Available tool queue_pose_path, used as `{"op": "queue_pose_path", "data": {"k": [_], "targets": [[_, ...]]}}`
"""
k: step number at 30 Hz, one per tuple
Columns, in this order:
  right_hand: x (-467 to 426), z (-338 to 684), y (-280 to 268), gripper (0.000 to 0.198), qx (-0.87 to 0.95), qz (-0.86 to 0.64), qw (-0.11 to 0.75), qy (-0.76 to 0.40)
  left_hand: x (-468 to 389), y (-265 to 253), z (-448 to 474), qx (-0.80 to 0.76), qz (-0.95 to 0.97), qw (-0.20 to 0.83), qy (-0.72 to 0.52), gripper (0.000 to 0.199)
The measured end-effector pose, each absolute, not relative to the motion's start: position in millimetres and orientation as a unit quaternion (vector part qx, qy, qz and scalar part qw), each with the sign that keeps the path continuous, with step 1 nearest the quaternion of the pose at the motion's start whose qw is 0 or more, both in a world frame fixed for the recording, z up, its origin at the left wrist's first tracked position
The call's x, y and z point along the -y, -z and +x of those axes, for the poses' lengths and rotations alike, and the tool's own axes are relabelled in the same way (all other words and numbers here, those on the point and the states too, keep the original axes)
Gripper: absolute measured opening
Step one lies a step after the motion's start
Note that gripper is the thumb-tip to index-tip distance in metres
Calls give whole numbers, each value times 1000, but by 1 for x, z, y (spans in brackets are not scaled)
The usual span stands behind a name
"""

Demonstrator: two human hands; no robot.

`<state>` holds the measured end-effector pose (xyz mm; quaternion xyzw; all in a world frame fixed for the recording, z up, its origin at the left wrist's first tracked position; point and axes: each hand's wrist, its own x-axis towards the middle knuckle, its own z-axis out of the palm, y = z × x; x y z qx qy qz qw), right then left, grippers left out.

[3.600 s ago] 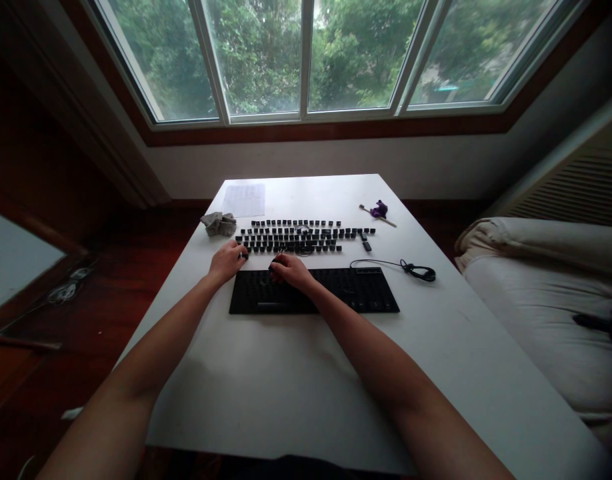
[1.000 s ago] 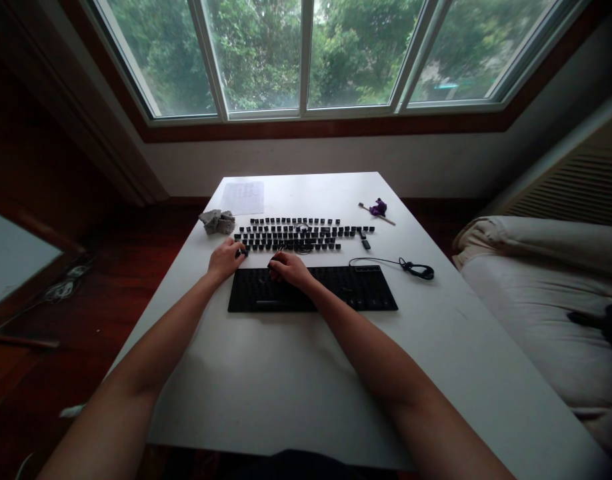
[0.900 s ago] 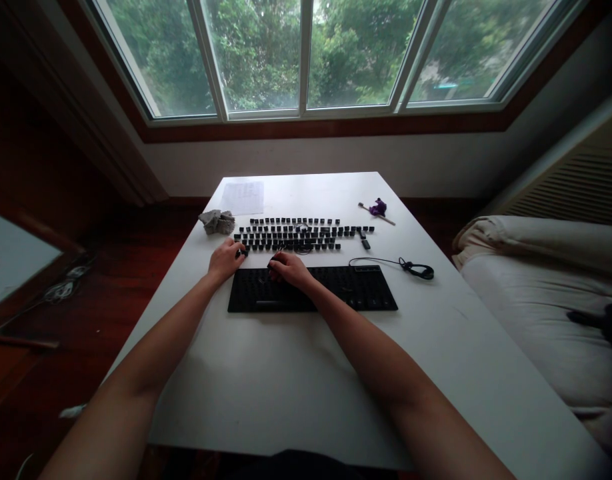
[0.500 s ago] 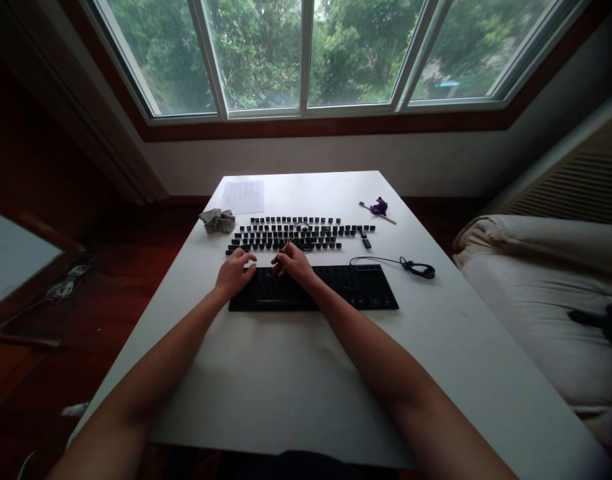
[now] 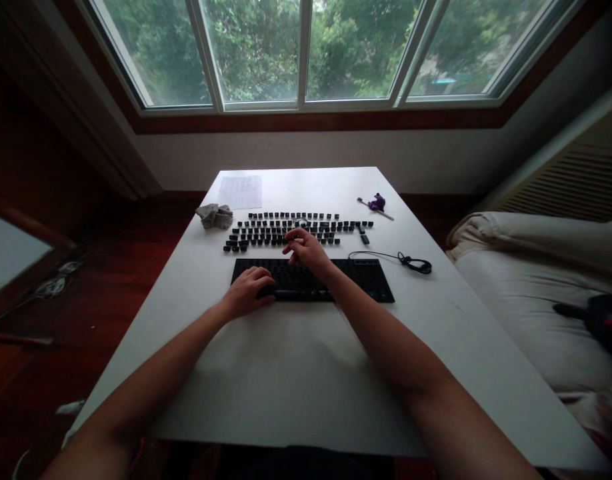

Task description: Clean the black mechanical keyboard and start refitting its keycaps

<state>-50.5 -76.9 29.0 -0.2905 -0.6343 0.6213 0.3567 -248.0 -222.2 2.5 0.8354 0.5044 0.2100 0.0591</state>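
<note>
A black keyboard [image 5: 361, 283] lies flat in front of me, its key area partly covered by my hands. My left hand [image 5: 249, 291] rests over the keyboard's left front corner, fingers spread and the thumb near the front edge; I see nothing held in it. Above the keyboard's back edge is my right hand [image 5: 309, 250], its fingers apart and reaching left toward the loose keycaps [image 5: 266, 231]. These black keycaps stand in several rows behind the keyboard, and my right hand hides some of them. Nothing shows between its fingers.
A grey cloth [image 5: 215, 216] lies left of the keycaps, with a printed sheet [image 5: 241, 191] behind it. To the right are a brush [image 5: 385, 214] with a purple cloth [image 5: 377, 202] and a coiled cable [image 5: 416, 265]. All lie on a white table [image 5: 286, 380].
My left hand has moved toward me and right, onto the keyboard's front left part. My right hand has lifted away from the keys, moving forward and right toward the keycaps; its fingers have spread.
</note>
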Motion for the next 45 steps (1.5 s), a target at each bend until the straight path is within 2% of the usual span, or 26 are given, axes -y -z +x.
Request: {"op": "queue_pose_path", "data": {"k": [7,12,16,20,25,36,42,45], "targets": [[94,-29,-25,28,575,-224,309,-724,222,-2,-246,-500,835,63,-221,20],[95,-27,-18,32,627,-233,307,-678,229,5,-249,-503,828,47,-245,19],[96,-30,-20,36,673,-246,252,-650,228,10,-250,-500,829,39,-247,18],[102,-30,-21,41,709,-244,233,-619,227,10,-250,-500,827,39,-252,18],[105,-31,-17,35,701,-247,217,-632,230,7,-250,-510,823,45,-247,19],[106,-27,-24,39,673,-191,209,-683,234,7,-251,-513,823,41,-242,21],[104,-31,-16,41,666,-247,246,-659,234,9,-252,-508,828,38,-235,20],[106,-32,-10,42,670,-267,227,-654,234,10,-252,-508,828,39,-233,20]]}}
